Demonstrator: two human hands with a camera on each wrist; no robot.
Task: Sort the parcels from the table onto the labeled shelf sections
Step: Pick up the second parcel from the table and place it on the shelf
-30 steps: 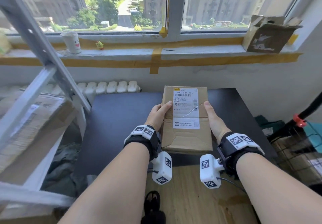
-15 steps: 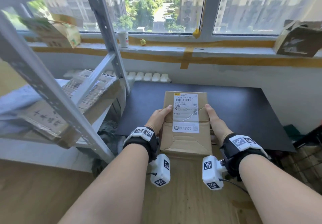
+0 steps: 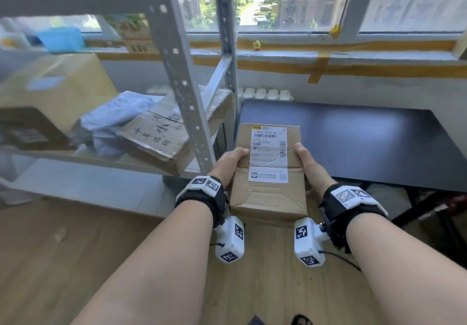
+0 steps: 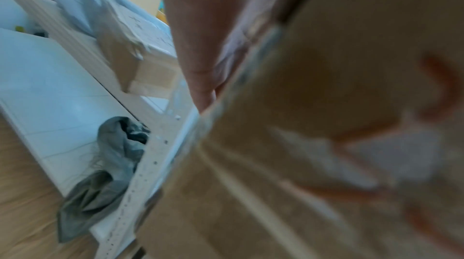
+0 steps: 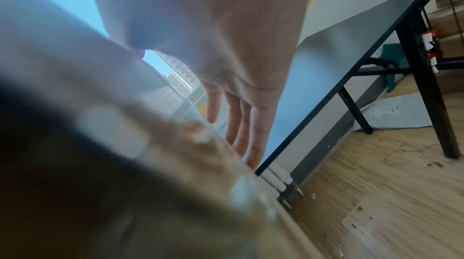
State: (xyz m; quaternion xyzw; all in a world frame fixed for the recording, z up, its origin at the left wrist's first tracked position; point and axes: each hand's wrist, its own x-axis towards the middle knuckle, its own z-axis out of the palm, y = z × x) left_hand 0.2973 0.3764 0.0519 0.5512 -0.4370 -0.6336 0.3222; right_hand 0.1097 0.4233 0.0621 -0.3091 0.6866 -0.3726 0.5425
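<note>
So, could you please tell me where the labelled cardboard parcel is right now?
In the head view the cardboard parcel sits centre frame, held off the black table between the left hand and right hand, just right of the grey shelf upright.

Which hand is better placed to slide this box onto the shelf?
Left, probably. The left hand grips the parcel on the side facing the shelf, which stands to the person's left. The right hand holds the side nearer the black table.
</note>
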